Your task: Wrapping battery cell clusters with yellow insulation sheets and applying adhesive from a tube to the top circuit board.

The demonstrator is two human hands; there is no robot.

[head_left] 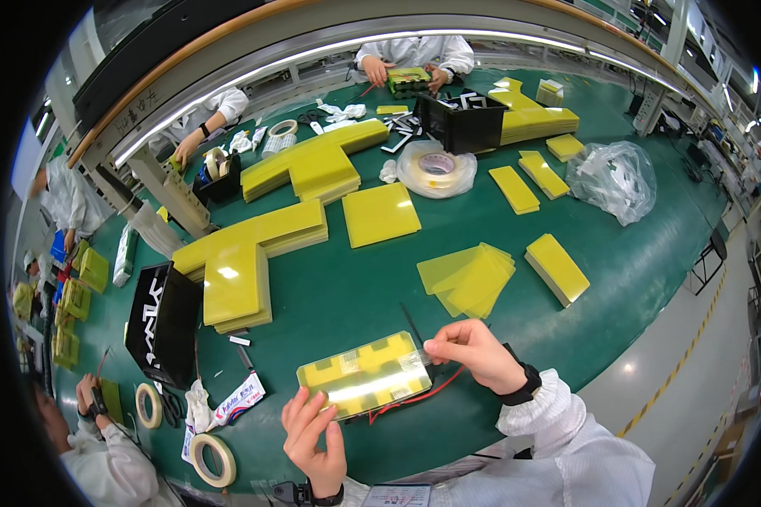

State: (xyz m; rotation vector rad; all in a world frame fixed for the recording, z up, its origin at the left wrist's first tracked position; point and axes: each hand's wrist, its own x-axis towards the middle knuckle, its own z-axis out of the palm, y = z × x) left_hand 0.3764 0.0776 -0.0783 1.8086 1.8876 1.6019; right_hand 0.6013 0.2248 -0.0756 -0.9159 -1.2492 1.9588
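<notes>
Pinching with fingers of right hand (473, 355), thumb against forefinger, apparently on a loose end of clear tape (413, 360) at right end of yellow-topped pack (364, 372); cannot be sure of exact grip, film being transparent and glare close by. Touching pack's near left corner with left hand (317, 439), fingers spread apart, not closed on anything. Locating pack: lying on green counter (338, 296), directly in front of the wearer, set slightly askew, with strong reflection across top. Noting red wire (414, 397) along near and right side, close under the pinch. Could crease tape or trap air if laid unevenly; could fold film onto itself if let go early; could skew pack under too hard a pull, given only light contact at left; could catch red wire beneath tape, lying so near. Going outward: seeing fanned yellow sheets (473, 279) beyond right hand, with thick yellow stack (558, 269) to their right. Seeing, left of pack, crumpled tube (241, 399), scissors (172, 410) and tape roll (198, 460). Farther out, seeing T-shaped yellow stack (243, 262) beside black bin (177, 321); across counter, co-worker's hand (376, 69) at similar pack (408, 81).
</notes>
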